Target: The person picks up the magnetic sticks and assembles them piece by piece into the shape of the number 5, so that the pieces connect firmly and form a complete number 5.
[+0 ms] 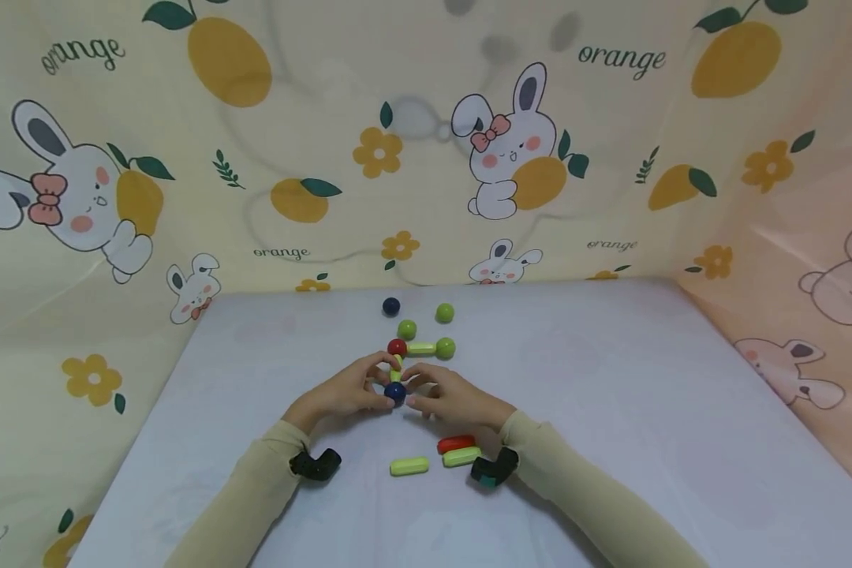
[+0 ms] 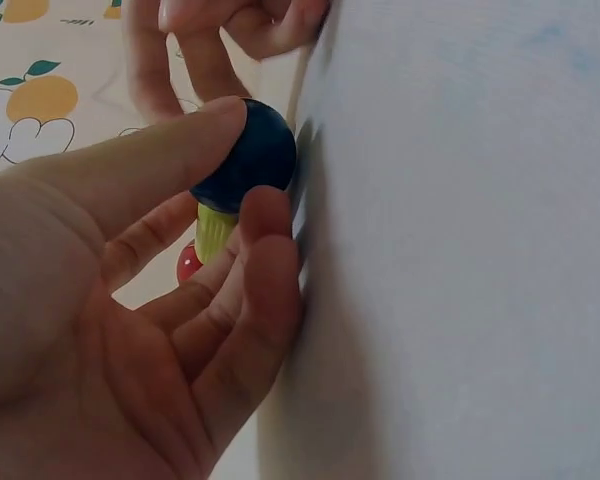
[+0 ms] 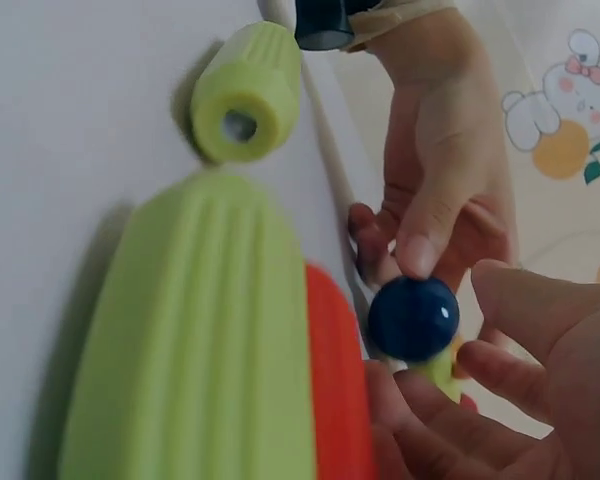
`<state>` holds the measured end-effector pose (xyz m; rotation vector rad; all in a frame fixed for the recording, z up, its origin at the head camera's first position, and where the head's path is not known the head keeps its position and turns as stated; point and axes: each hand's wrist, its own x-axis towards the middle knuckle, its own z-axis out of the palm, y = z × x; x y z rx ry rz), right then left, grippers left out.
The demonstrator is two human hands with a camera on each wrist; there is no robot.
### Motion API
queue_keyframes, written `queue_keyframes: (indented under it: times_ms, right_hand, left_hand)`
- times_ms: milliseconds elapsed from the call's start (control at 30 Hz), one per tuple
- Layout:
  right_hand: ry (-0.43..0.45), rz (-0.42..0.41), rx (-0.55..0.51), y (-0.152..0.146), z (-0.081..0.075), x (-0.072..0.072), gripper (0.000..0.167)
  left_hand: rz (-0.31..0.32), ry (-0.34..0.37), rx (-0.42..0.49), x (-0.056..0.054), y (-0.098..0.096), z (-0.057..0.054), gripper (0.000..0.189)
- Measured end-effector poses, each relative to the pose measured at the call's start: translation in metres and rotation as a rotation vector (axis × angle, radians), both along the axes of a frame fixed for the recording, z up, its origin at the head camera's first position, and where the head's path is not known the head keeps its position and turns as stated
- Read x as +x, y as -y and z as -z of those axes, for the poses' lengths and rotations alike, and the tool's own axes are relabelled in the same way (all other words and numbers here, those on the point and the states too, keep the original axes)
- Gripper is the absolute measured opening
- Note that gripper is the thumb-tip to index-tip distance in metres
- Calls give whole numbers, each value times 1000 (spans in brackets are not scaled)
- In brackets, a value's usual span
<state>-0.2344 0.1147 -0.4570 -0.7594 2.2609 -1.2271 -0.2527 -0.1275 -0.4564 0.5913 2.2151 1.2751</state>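
Observation:
My left hand [image 1: 351, 386] pinches a dark blue ball [image 1: 395, 393] with its thumb, its fingers curled about the ball and rod. A ribbed yellow-green rod [image 1: 396, 369] runs from this ball to a red ball [image 1: 397, 348]. Another yellow-green rod [image 1: 421, 349] joins the red ball to a green ball [image 1: 445, 348] on the right. Close to the blue ball's right side is my right hand [image 1: 454, 394], fingers bent and spread. In the right wrist view its thumb [image 3: 520, 300] stands apart from the ball; fingertip contact is unclear.
Near the wrists lie a red rod [image 1: 457, 444], a yellow-green rod [image 1: 461, 457] beside it, and another yellow-green rod [image 1: 409, 466] with a silvery disc in its end. Farther back are a loose dark blue ball [image 1: 391, 307] and two green balls [image 1: 445, 313], [image 1: 407, 329].

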Motion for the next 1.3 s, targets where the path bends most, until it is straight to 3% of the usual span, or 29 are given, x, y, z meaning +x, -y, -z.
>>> queue_keyframes:
  times_ms: [367,500,667,800,1300]
  right_hand:
    - [-50,-86,104,-48,-14,5,39]
    - [-16,-135,138,-58,-20,3,39]
    - [48,-191,151,-63,-24,4,35]
    - [52,-234,146,-64,-23,4,32]
    - [39,-272,217,-58,-25,11,23]
  left_hand:
    - [-9,-12,-50,-2,0,0,50]
    - [-4,-14,-44,-2,1,0,49]
    - [-9,-30,-41,-2,-1,2,49]
    - [-11,-46,-37,-1,-2,3,49]
    - [-21,-25,-25,1,-2,0,50]
